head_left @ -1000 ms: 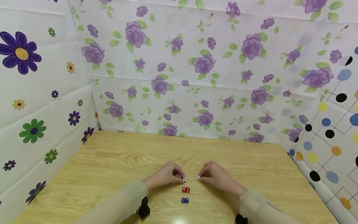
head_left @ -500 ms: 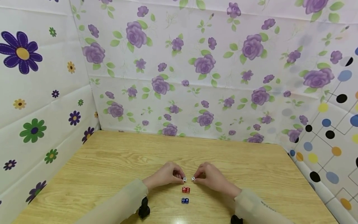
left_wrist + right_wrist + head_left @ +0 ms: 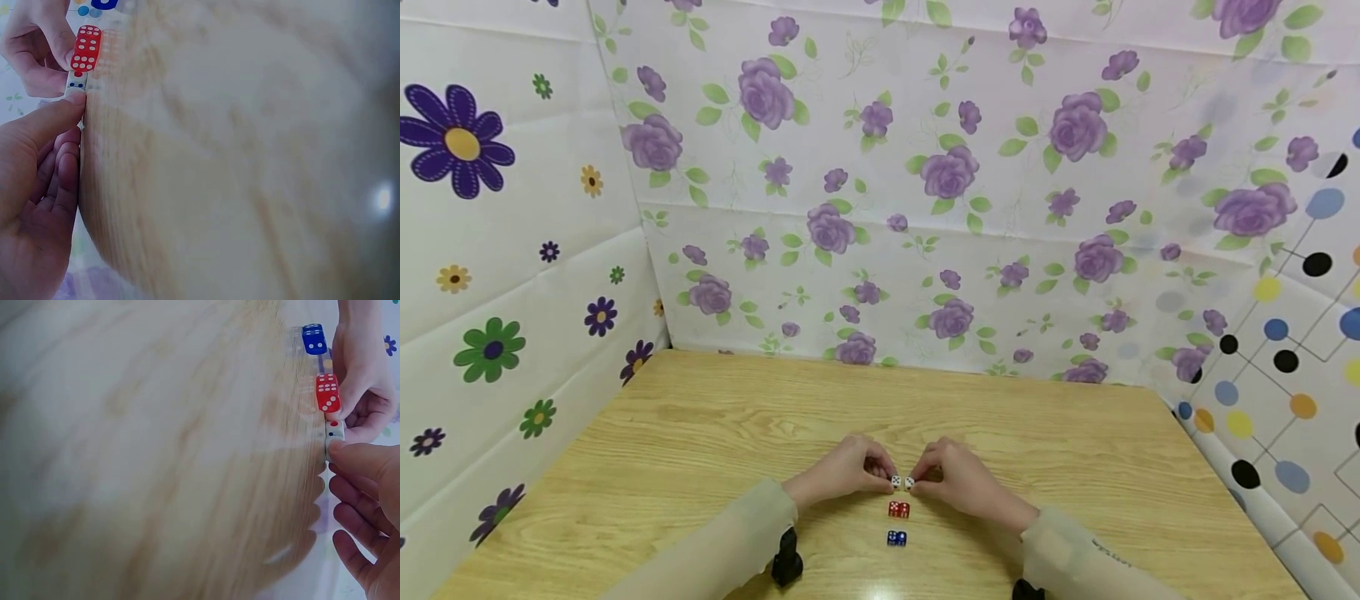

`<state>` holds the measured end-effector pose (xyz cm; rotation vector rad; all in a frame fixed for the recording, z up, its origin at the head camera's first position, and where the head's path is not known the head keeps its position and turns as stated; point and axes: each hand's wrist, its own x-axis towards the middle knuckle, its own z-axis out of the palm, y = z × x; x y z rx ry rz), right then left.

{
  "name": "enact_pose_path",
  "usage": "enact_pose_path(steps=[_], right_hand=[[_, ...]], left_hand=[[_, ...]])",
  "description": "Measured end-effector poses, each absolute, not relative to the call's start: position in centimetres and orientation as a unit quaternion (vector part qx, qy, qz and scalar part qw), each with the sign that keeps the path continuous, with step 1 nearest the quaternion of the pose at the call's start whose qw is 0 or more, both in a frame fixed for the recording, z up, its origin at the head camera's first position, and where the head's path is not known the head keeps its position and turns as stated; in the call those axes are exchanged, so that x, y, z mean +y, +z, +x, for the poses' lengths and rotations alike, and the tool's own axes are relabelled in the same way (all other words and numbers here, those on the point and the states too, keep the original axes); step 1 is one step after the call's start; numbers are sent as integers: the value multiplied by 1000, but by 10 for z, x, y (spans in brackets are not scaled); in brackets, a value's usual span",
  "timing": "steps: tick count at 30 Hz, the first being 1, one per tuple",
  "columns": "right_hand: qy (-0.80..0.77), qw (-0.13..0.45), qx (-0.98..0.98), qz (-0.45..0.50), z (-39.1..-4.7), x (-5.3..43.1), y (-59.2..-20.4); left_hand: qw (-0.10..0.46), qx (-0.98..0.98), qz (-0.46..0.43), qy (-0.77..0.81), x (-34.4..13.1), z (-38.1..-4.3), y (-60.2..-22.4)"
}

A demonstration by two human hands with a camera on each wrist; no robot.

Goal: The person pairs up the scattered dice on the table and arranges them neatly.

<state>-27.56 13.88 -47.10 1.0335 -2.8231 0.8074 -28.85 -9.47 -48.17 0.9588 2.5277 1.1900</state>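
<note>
My left hand (image 3: 847, 467) pinches a white die (image 3: 896, 482) between thumb and index finger on the wooden table (image 3: 737, 408). Facing it from the right, my right hand (image 3: 961, 479) pinches a second white die (image 3: 910, 483), with a narrow gap between the two in the head view. A pair of red dice (image 3: 898, 509) sits side by side just nearer to me. Closer still lies a pair of blue dice (image 3: 897, 538), also side by side. In the right wrist view the red dice (image 3: 327, 392) and blue dice (image 3: 314, 339) line up behind the white ones.
A white cloth with purple roses (image 3: 947, 171) hangs behind the table's far edge. Flowered cloth (image 3: 490, 350) covers the left side, and cloth with coloured dots (image 3: 1285, 358) the right. Black straps are worn near both sleeve cuffs.
My right hand has moved left with its white die, bringing it close to the other white die. The left hand and the red and blue dice have stayed in place.
</note>
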Motion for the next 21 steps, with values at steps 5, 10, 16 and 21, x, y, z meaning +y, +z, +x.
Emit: enact_pose_path(steps=[5, 10, 16, 21], right_hand=[[258, 12, -909, 328, -276, 138, -471], [257, 13, -909, 328, -276, 137, -471], [260, 9, -908, 329, -275, 135, -471], [259, 9, -909, 327, -274, 134, -470]], left_hand=[[95, 853, 320, 402, -94, -288, -482], [93, 852, 320, 405, -94, -289, -482], [94, 851, 319, 406, -94, -288, -481], [96, 851, 321, 405, -94, -288, -480]])
